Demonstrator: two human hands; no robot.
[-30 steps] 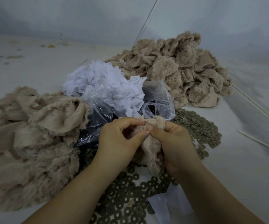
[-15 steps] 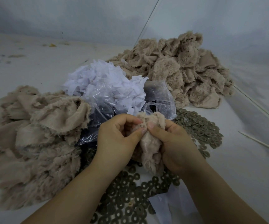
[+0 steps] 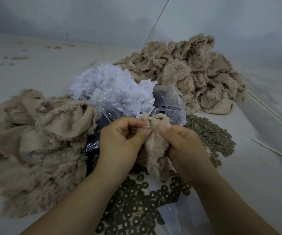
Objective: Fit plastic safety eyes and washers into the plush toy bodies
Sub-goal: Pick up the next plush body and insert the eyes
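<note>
Between both hands I hold a small beige plush toy body, turned partly inside out so its woven backing shows. My left hand pinches its upper left edge with thumb and fingers. My right hand grips its right side, thumb pressed on the backing. Any eye or washer in the fabric is hidden. Round grey-green washers lie scattered under my wrists, and more washers are heaped to the right. A clear plastic bag holding dark pieces sits just behind the plush.
A pile of beige plush bodies lies on the left and a larger pile at the back right. White paper scraps are heaped in the middle. Thin white sticks lie on the right. A white sheet lies near my right forearm.
Both hands have lifted the plush body slightly and spread its top edge wider, showing more of the woven backing. The piles have not moved.
</note>
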